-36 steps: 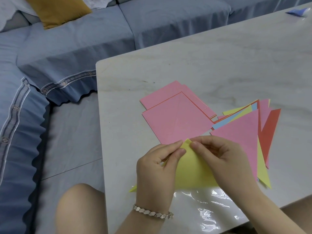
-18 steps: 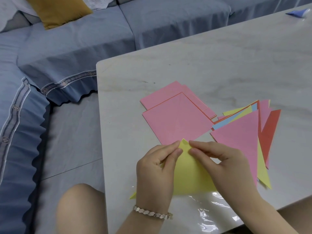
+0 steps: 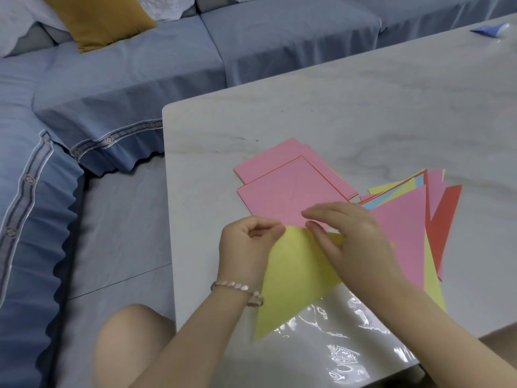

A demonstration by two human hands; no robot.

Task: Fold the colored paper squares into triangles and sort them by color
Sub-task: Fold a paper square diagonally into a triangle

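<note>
Yellow paper [image 3: 293,278] under R hand [image 3: 355,242], L hand [image 3: 246,245] pinching corner.

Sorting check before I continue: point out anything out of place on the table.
The folded triangles lie in one mixed fan right of the pink squares: pink, red, yellow and blue overlap, not sorted by color. A blue scrap sits alone at the table's far right corner. The yellow sheet being folded looks fine.

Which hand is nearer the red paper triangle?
Right. The right hand is left of the red paper triangle; the left hand is farther left, pinching yellow paper.
</note>
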